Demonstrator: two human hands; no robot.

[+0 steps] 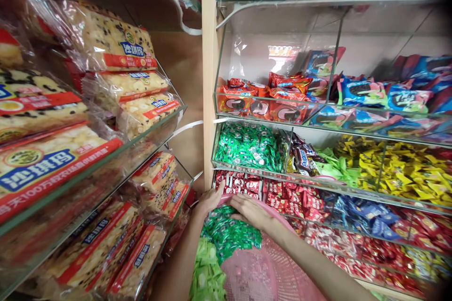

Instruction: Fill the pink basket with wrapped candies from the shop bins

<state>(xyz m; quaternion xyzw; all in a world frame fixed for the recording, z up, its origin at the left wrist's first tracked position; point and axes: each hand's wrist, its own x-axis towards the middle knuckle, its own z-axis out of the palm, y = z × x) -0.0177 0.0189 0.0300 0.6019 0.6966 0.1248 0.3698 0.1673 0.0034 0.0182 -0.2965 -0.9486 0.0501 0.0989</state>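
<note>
A round pink plastic basket [282, 263] with mesh sides sits low in front of me, its far rim close to the shelves. Inside lie many small green shiny packets [233, 237] toward the far side and light green packets [207, 268] at the left. My left hand [211, 199] is closed at the basket's far left rim, its fingers partly hidden. Over the far part of the basket, my right hand [250, 211] reaches across the dark green packets, its fingers stretched out to the left and touching them or the rim.
Glass-fronted shelves hold green packets [249, 146], yellow packets [409, 169], red snack packs [261, 101] and blue snack packs [363, 91]. On the left, shelves of wrapped sachima bars [116, 42] stand close to my left arm. A wooden post [209, 70] separates the two shelf units.
</note>
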